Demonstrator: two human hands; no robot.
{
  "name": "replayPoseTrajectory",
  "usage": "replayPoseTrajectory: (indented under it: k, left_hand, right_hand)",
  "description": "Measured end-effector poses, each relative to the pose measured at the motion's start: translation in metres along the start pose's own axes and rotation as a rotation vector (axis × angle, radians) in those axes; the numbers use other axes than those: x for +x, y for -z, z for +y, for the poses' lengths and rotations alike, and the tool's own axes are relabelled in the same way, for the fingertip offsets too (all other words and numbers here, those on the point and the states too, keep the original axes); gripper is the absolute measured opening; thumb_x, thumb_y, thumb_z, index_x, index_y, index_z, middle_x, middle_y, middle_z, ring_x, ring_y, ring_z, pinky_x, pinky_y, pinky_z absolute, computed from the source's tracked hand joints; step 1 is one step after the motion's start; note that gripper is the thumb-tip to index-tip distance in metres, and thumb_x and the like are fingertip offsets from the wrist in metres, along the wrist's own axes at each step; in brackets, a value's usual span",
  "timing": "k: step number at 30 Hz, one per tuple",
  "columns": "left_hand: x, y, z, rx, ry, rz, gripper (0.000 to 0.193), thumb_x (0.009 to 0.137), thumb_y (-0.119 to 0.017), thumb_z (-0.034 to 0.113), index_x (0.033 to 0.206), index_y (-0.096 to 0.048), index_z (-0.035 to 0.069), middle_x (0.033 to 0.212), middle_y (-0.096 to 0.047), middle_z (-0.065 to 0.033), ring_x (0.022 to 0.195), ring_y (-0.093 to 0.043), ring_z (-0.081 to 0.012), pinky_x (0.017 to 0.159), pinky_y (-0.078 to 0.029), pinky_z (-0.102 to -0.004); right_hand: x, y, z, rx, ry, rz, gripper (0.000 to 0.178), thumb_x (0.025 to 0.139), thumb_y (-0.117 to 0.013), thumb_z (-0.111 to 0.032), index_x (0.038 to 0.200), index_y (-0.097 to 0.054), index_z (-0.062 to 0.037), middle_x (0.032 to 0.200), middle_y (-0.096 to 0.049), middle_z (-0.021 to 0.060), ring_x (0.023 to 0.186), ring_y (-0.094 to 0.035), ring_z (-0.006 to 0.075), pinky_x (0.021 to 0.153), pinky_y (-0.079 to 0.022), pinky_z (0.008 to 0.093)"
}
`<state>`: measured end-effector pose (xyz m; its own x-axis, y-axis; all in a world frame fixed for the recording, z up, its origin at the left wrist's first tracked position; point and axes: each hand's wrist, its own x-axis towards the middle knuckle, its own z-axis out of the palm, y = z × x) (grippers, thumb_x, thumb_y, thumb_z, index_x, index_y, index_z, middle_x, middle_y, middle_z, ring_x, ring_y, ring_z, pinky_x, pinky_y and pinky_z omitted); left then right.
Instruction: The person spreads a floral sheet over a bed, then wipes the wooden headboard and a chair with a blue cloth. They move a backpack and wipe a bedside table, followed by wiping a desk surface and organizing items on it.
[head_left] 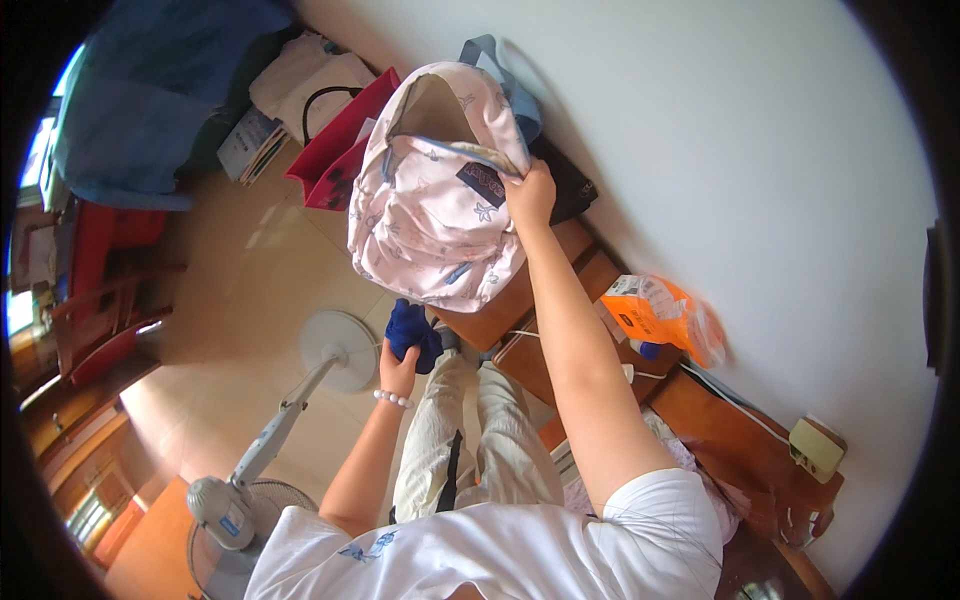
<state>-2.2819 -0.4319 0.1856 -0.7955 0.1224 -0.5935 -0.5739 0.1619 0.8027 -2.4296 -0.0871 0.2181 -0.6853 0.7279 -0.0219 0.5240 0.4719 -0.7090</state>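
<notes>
A pale pink backpack (425,225) with a small starfish-like print stands upright in front of me, its top unzipped and gaping. My right hand (532,192) grips the right edge of its opening, beside a dark label patch. Below the backpack's lower left side, my left hand (399,368) is closed around a bunched dark blue cloth (412,332). A string of white beads circles that wrist. The cloth hangs apart from the backpack, over the floor. What lies inside the backpack is hidden.
A red tote bag (335,165) and a blue bag (520,105) crowd the backpack. Right along the wall, an orange plastic bag (660,318) sits on a brown wooden cabinet (715,415) with white cables. A standing fan (222,515) is at lower left, its round base (340,345) on the tiles.
</notes>
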Motion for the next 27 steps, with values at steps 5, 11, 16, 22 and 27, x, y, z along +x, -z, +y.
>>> replayPoseTrajectory:
  k: [5, 11, 16, 22, 27]
  left_hand:
    - [0.009, 0.013, 0.001, -0.002, 0.000, -0.008, 0.048, 0.081, -0.061, 0.004, 0.127, -0.048, 0.000, 0.114, -0.061, -0.0089, 0.102, -0.057, -0.0158, 0.090, -0.046, -0.0287]
    - [0.017, 0.028, 0.001, -0.018, -0.019, 0.015, 0.047, 0.081, -0.060, 0.003, 0.126, -0.048, -0.001, 0.113, -0.061, -0.0085, 0.101, -0.057, -0.0153, 0.089, -0.046, -0.0280]
    - [0.021, 0.033, 0.006, -0.041, -0.036, 0.024, 0.044, 0.082, -0.060, 0.004, 0.124, -0.049, -0.001, 0.109, -0.062, -0.0080, 0.097, -0.058, -0.0144, 0.086, -0.047, -0.0271]
    - [0.030, 0.028, 0.020, 0.010, -0.037, 0.108, 0.040, 0.081, -0.061, 0.005, 0.120, -0.051, -0.001, 0.102, -0.063, -0.0078, 0.091, -0.059, -0.0145, 0.082, -0.048, -0.0277]
    - [0.039, 0.059, 0.025, 0.005, -0.183, 0.399, 0.036, 0.081, -0.059, 0.005, 0.116, -0.053, -0.003, 0.099, -0.064, -0.0091, 0.089, -0.060, -0.0177, 0.081, -0.048, -0.0297]
  right_hand:
    - [-0.009, 0.024, 0.006, -0.449, 0.338, 0.097, 0.032, 0.062, -0.072, -0.007, 0.094, -0.071, -0.0102, 0.124, -0.051, 0.0139, 0.115, -0.047, 0.0341, 0.098, -0.037, 0.0438]
    - [-0.002, 0.011, 0.015, -0.523, 0.323, 0.103, 0.034, 0.064, -0.074, -0.010, 0.098, -0.071, -0.0094, 0.126, -0.045, 0.0224, 0.118, -0.043, 0.0367, 0.101, -0.035, 0.0455]
    - [0.011, -0.001, 0.021, -0.464, 0.150, -0.044, 0.033, 0.066, -0.073, -0.010, 0.099, -0.071, -0.0086, 0.122, -0.045, 0.0257, 0.108, -0.051, 0.0403, 0.093, -0.041, 0.0454]
    - [0.012, 0.027, 0.027, -0.404, 0.271, -0.225, 0.019, 0.070, -0.062, -0.011, 0.087, -0.067, -0.0030, 0.090, -0.065, 0.0176, 0.091, -0.059, 0.0363, 0.077, -0.049, 0.0448]
    - [-0.108, 0.095, -0.035, -0.033, 0.352, -0.185, 0.031, 0.057, -0.064, 0.000, 0.087, -0.063, -0.0018, 0.102, -0.061, 0.0140, 0.093, -0.057, 0.0354, 0.078, -0.048, 0.0428]
